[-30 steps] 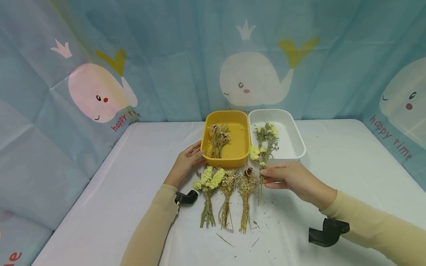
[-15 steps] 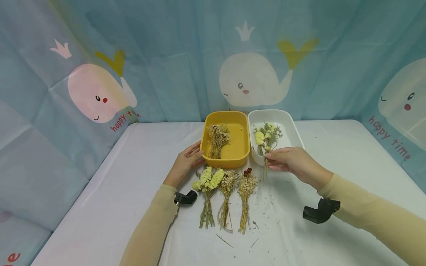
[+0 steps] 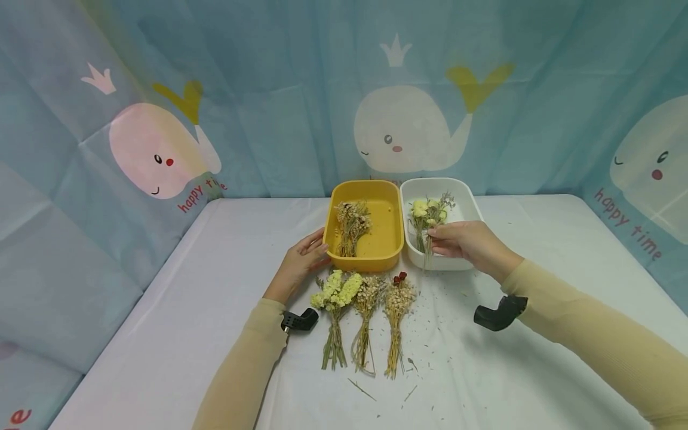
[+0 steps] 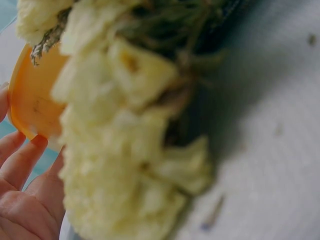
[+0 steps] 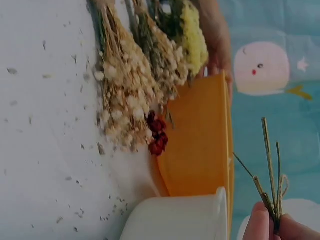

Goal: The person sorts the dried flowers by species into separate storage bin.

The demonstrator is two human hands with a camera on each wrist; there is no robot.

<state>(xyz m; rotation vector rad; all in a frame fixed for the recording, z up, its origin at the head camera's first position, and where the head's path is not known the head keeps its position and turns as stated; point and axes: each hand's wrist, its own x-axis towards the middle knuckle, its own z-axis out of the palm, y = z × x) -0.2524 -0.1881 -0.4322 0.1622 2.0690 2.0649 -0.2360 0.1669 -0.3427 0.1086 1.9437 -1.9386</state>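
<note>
In the head view my right hand [image 3: 470, 242] pinches the stems of a small dried flower bunch with pale yellow blooms [image 3: 433, 214] over the white plastic tub [image 3: 466, 203]. Cut stem ends [image 5: 270, 170] stick out from the fingertips in the right wrist view. Another yellow-flowered bunch lies in the white tub, partly hidden by the held one. My left hand [image 3: 301, 263] touches the left side of the yellow plastic tub [image 3: 388, 224], its fingers fairly straight. Inside that tub, a beige dried bunch [image 3: 353, 224] lies along the left side.
In front of the tubs lie a yellow-flowered bunch [image 3: 337, 292], a beige bunch [image 3: 368, 298] and a beige bunch with dark red blooms [image 3: 399, 298]. Loose stems [image 3: 362, 389] and crumbs dot the white tablecloth. A blue whale-print curtain [image 3: 301, 119] hangs behind.
My right hand has moved forward and carried the yellow-flowered bunch from the white tub's near edge to above its inside. The left hand has stayed at the yellow tub.
</note>
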